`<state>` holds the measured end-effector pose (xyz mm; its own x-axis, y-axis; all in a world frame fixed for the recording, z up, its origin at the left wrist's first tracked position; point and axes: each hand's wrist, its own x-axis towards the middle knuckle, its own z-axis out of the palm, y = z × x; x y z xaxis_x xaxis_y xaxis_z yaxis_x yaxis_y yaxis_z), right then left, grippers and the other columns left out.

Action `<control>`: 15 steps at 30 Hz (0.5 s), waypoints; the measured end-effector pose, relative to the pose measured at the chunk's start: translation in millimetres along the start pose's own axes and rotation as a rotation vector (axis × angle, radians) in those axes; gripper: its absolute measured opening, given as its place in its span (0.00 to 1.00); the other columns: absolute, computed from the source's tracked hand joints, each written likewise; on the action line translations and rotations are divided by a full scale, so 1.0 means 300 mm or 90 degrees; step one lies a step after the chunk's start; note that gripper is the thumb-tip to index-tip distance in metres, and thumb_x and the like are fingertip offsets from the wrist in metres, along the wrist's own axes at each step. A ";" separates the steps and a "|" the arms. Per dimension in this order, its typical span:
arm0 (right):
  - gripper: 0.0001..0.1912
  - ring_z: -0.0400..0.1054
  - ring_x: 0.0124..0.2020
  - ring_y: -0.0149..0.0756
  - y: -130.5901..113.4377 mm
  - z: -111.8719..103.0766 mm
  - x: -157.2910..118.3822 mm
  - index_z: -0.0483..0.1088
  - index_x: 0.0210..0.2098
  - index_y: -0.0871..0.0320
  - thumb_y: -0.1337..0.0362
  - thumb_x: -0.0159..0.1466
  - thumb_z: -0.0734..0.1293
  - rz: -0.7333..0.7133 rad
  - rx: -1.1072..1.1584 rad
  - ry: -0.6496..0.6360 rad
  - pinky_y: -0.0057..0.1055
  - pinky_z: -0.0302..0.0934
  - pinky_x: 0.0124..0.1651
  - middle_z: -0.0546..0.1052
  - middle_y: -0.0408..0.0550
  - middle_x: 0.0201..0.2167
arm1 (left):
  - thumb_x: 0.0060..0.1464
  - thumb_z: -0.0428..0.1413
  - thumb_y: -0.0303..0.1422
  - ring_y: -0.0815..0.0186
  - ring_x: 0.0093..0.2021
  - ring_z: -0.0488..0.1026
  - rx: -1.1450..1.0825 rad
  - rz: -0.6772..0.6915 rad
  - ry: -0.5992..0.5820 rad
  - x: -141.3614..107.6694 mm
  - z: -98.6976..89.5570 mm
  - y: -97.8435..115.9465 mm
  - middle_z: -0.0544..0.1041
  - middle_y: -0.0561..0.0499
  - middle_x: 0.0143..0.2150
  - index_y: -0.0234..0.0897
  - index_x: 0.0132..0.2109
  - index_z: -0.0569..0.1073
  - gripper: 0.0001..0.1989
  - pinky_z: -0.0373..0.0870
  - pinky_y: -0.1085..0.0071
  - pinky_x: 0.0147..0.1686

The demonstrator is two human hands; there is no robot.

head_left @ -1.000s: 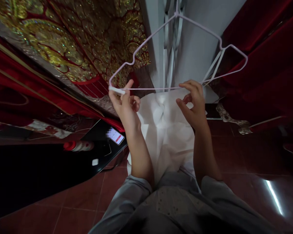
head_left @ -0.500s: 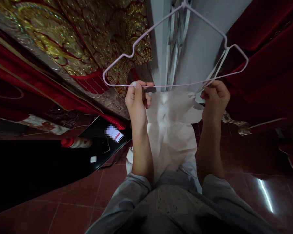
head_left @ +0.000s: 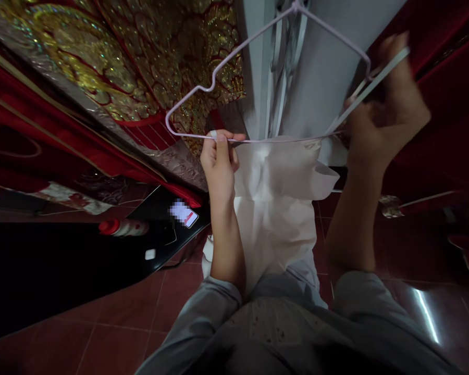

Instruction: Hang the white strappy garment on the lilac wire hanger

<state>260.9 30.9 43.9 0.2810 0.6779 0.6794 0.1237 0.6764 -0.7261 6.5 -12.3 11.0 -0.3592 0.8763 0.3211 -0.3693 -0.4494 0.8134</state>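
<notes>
A pale pink hanger [head_left: 254, 42] spans the view. My left hand [head_left: 221, 153] pinches its lower bar near the left end, and a whitish band shows on one finger. My right hand [head_left: 386, 114], slightly blurred, has a white strap [head_left: 375, 86] stretched taut across its fingers at the hanger's right end. That end is partly hidden by the strap and hand. Below the bar hangs an off-white garment [head_left: 275, 219], which the strap appears to run down to.
Gold-sequined and red garments [head_left: 140, 62] hang on the left, with dark red cloth [head_left: 453, 120] on the right. A black table [head_left: 62, 281] carries a phone [head_left: 190, 217], a red-capped bottle [head_left: 123, 227] and a small white case [head_left: 150, 254]. Red tiles [head_left: 121, 344] cover the floor.
My right hand has moved up and to the right, drawing the strap outward over the hanger's right end, and its fingers have spread. The left hand stays on the bar.
</notes>
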 end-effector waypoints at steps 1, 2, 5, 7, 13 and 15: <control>0.39 0.75 0.57 0.40 0.014 -0.004 0.022 0.75 0.67 0.42 0.57 0.57 0.82 -0.075 -0.004 0.022 0.26 0.63 0.33 0.74 0.40 0.72 | 0.69 0.65 0.49 0.76 0.18 0.53 0.003 -0.011 0.002 -0.002 0.004 0.005 0.82 0.50 0.38 0.40 0.39 0.75 0.19 0.48 0.72 0.17; 0.39 0.73 0.63 0.44 0.025 -0.006 0.034 0.75 0.67 0.45 0.56 0.58 0.82 -0.142 -0.014 0.046 0.26 0.65 0.34 0.74 0.43 0.73 | 0.70 0.65 0.48 0.76 0.18 0.54 0.009 -0.028 0.009 -0.006 0.010 0.011 0.82 0.50 0.39 0.40 0.39 0.75 0.18 0.48 0.72 0.17; 0.33 0.75 0.58 0.42 0.038 -0.009 0.019 0.75 0.67 0.51 0.57 0.64 0.80 -0.179 -0.056 0.071 0.28 0.68 0.37 0.74 0.53 0.73 | 0.72 0.64 0.44 0.75 0.18 0.56 0.025 -0.085 0.042 -0.016 0.034 0.039 0.83 0.50 0.37 0.40 0.38 0.74 0.16 0.48 0.73 0.18; 0.33 0.76 0.45 0.33 0.044 -0.021 0.003 0.73 0.70 0.48 0.63 0.67 0.78 -0.162 -0.076 0.052 0.29 0.68 0.39 0.72 0.53 0.74 | 0.73 0.63 0.41 0.74 0.18 0.56 0.029 -0.105 0.058 -0.019 0.045 0.060 0.82 0.51 0.35 0.40 0.37 0.72 0.16 0.48 0.73 0.17; 0.36 0.77 0.59 0.44 0.111 -0.097 0.069 0.79 0.64 0.55 0.76 0.57 0.79 -0.092 -0.231 0.077 0.36 0.75 0.57 0.80 0.53 0.62 | 0.73 0.63 0.41 0.74 0.17 0.55 0.030 -0.120 0.052 -0.021 0.044 0.084 0.83 0.51 0.35 0.40 0.36 0.72 0.16 0.51 0.73 0.16; 0.28 0.78 0.61 0.45 0.111 -0.087 0.060 0.81 0.59 0.55 0.70 0.60 0.81 -0.122 -0.215 0.170 0.42 0.74 0.64 0.82 0.51 0.57 | 0.73 0.63 0.43 0.74 0.17 0.55 0.025 -0.127 0.046 -0.026 0.043 0.078 0.83 0.51 0.36 0.41 0.37 0.72 0.16 0.51 0.73 0.16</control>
<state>294.9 58.1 29.4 0.4521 0.4223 0.7857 0.4870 0.6211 -0.6140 11.6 -27.3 33.8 -0.3434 0.9318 0.1175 -0.4056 -0.2599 0.8763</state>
